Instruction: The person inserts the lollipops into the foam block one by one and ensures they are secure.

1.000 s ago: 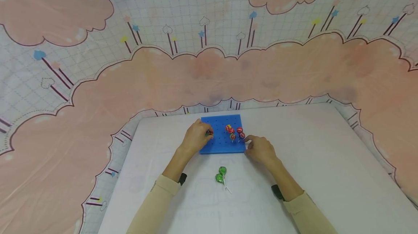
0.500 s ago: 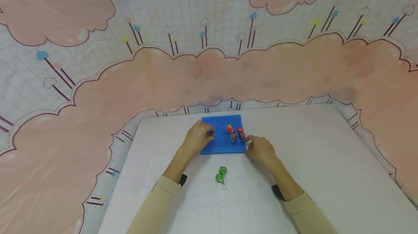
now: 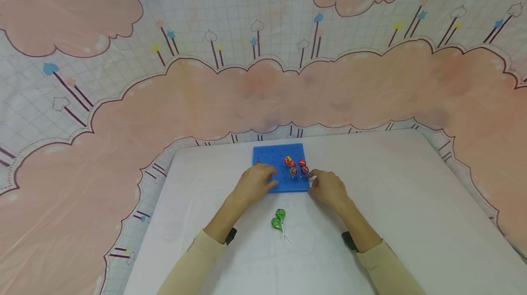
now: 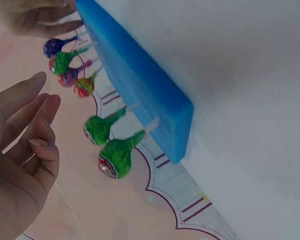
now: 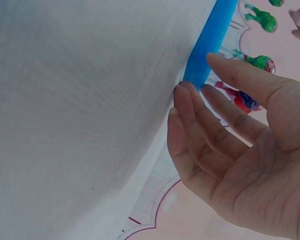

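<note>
A blue pegboard block (image 3: 280,149) lies flat with several wrapped lollipops (image 3: 291,164) standing in its holes by their sticks. In the left wrist view, two green lollipops (image 4: 115,157) stand near one end of it. My left hand (image 3: 254,184) hovers over the block's front left part, fingers loosely bent, thumb and forefinger apart, holding nothing. It partly hides the left lollipops; only a bit of one (image 3: 258,163) shows above it in the head view. My right hand (image 3: 328,188) touches the block's right edge with its fingertips, thumb spread from the other fingers.
Two green lollipops (image 3: 278,219) lie on the white table (image 3: 370,162) in front of the block, their white sticks pointing toward me. A patterned cloth (image 3: 263,98) with clouds hangs behind and around the table.
My left hand has let go of a lollipop at the block's left side and moved toward me and slightly right. The right hand keeps its place at the edge.
</note>
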`<act>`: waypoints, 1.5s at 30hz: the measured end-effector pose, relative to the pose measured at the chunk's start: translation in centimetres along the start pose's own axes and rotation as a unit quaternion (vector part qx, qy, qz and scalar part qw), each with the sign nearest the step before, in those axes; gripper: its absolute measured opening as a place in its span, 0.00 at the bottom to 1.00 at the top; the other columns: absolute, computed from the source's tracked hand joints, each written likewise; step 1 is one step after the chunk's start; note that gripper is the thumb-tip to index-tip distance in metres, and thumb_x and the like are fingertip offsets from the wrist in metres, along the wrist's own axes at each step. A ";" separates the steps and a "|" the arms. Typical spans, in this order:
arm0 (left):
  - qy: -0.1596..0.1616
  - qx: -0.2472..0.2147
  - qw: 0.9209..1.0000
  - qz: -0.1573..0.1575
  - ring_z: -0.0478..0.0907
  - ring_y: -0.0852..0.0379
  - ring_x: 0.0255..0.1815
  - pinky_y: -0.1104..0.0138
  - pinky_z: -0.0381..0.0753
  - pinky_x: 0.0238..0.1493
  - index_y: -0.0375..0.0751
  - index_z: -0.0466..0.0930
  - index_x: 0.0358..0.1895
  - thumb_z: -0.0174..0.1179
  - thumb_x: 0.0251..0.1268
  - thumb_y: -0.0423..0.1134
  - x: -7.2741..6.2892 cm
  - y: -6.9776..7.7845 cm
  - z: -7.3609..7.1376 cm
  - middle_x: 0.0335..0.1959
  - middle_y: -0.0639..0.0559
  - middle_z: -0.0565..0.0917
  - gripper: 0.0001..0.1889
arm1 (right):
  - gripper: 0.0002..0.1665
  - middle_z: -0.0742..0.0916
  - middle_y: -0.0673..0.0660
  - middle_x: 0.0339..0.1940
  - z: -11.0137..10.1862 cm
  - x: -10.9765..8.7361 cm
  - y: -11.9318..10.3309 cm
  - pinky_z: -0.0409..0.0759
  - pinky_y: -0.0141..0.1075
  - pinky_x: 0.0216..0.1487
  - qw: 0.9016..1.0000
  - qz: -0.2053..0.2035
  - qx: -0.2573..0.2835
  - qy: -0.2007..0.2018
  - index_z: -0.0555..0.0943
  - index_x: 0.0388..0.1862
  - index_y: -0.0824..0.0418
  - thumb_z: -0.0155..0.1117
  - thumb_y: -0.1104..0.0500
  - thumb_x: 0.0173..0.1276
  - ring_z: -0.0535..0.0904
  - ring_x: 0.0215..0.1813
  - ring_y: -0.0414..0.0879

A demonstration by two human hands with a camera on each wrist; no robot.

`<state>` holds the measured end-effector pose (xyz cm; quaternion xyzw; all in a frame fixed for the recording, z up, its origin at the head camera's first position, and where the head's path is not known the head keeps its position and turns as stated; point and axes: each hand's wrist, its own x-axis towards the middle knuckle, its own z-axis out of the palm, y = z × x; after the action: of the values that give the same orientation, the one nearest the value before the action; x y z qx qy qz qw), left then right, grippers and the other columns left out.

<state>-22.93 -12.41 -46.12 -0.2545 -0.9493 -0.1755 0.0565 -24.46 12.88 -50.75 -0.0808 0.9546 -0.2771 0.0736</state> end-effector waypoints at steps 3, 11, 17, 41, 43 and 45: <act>-0.041 0.012 0.999 0.002 0.81 0.61 0.32 0.70 0.84 0.36 0.41 0.89 0.48 0.72 0.68 0.47 -0.4 0.8 0.4 0.32 0.55 0.87 0.14 | 0.24 0.88 0.53 0.34 0.0 0.0 -0.1 0.85 0.43 0.39 1.000 0.000 -0.004 0.001 0.85 0.58 0.59 0.78 0.61 0.63 0.82 0.36 0.49; -0.149 0.012 0.988 -0.022 0.83 0.61 0.38 0.67 0.85 0.43 0.47 0.90 0.49 0.68 0.68 0.59 -1.5 2.3 1.7 0.40 0.55 0.91 0.21 | 0.24 0.88 0.53 0.34 -0.1 0.0 -0.3 0.85 0.44 0.40 1.000 0.003 0.001 -0.005 0.85 0.58 0.59 0.78 0.61 0.64 0.82 0.36 0.49; -0.171 0.038 0.984 -0.019 0.80 0.62 0.36 0.66 0.84 0.42 0.49 0.90 0.49 0.69 0.68 0.59 -1.8 2.8 2.5 0.35 0.58 0.89 0.19 | 0.24 0.88 0.53 0.34 -0.1 0.0 -0.3 0.85 0.44 0.40 1.000 0.006 -0.003 -0.008 0.85 0.58 0.58 0.79 0.60 0.63 0.82 0.37 0.49; -0.183 0.048 0.982 -0.002 0.71 0.63 0.28 0.71 0.73 0.29 0.49 0.88 0.37 0.73 0.65 0.54 -2.7 3.1 3.9 0.21 0.64 0.76 0.13 | 0.23 0.88 0.53 0.34 0.0 0.0 -0.2 0.85 0.43 0.39 1.000 0.007 -0.002 -0.004 0.85 0.58 0.58 0.78 0.60 0.64 0.82 0.36 0.48; -0.182 0.042 0.982 -0.004 0.71 0.63 0.27 0.72 0.73 0.28 0.49 0.87 0.36 0.73 0.65 0.53 -2.7 3.1 3.9 0.21 0.64 0.76 0.12 | 0.23 0.88 0.53 0.34 0.0 0.0 -0.2 0.85 0.43 0.39 1.000 0.008 -0.001 -0.004 0.85 0.58 0.58 0.78 0.60 0.64 0.82 0.36 0.48; -0.183 0.035 0.982 -0.007 0.71 0.63 0.27 0.72 0.72 0.27 0.50 0.87 0.37 0.73 0.66 0.53 -2.7 3.0 3.9 0.20 0.64 0.76 0.12 | 0.24 0.88 0.53 0.33 0.0 0.0 -0.2 0.85 0.44 0.39 1.000 0.009 0.000 -0.004 0.85 0.59 0.58 0.78 0.60 0.64 0.81 0.36 0.48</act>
<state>-19.11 -9.84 -49.34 -0.2740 -0.9508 -0.0927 -0.1109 -24.41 12.70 -50.63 -0.0732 0.9550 -0.2761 0.0795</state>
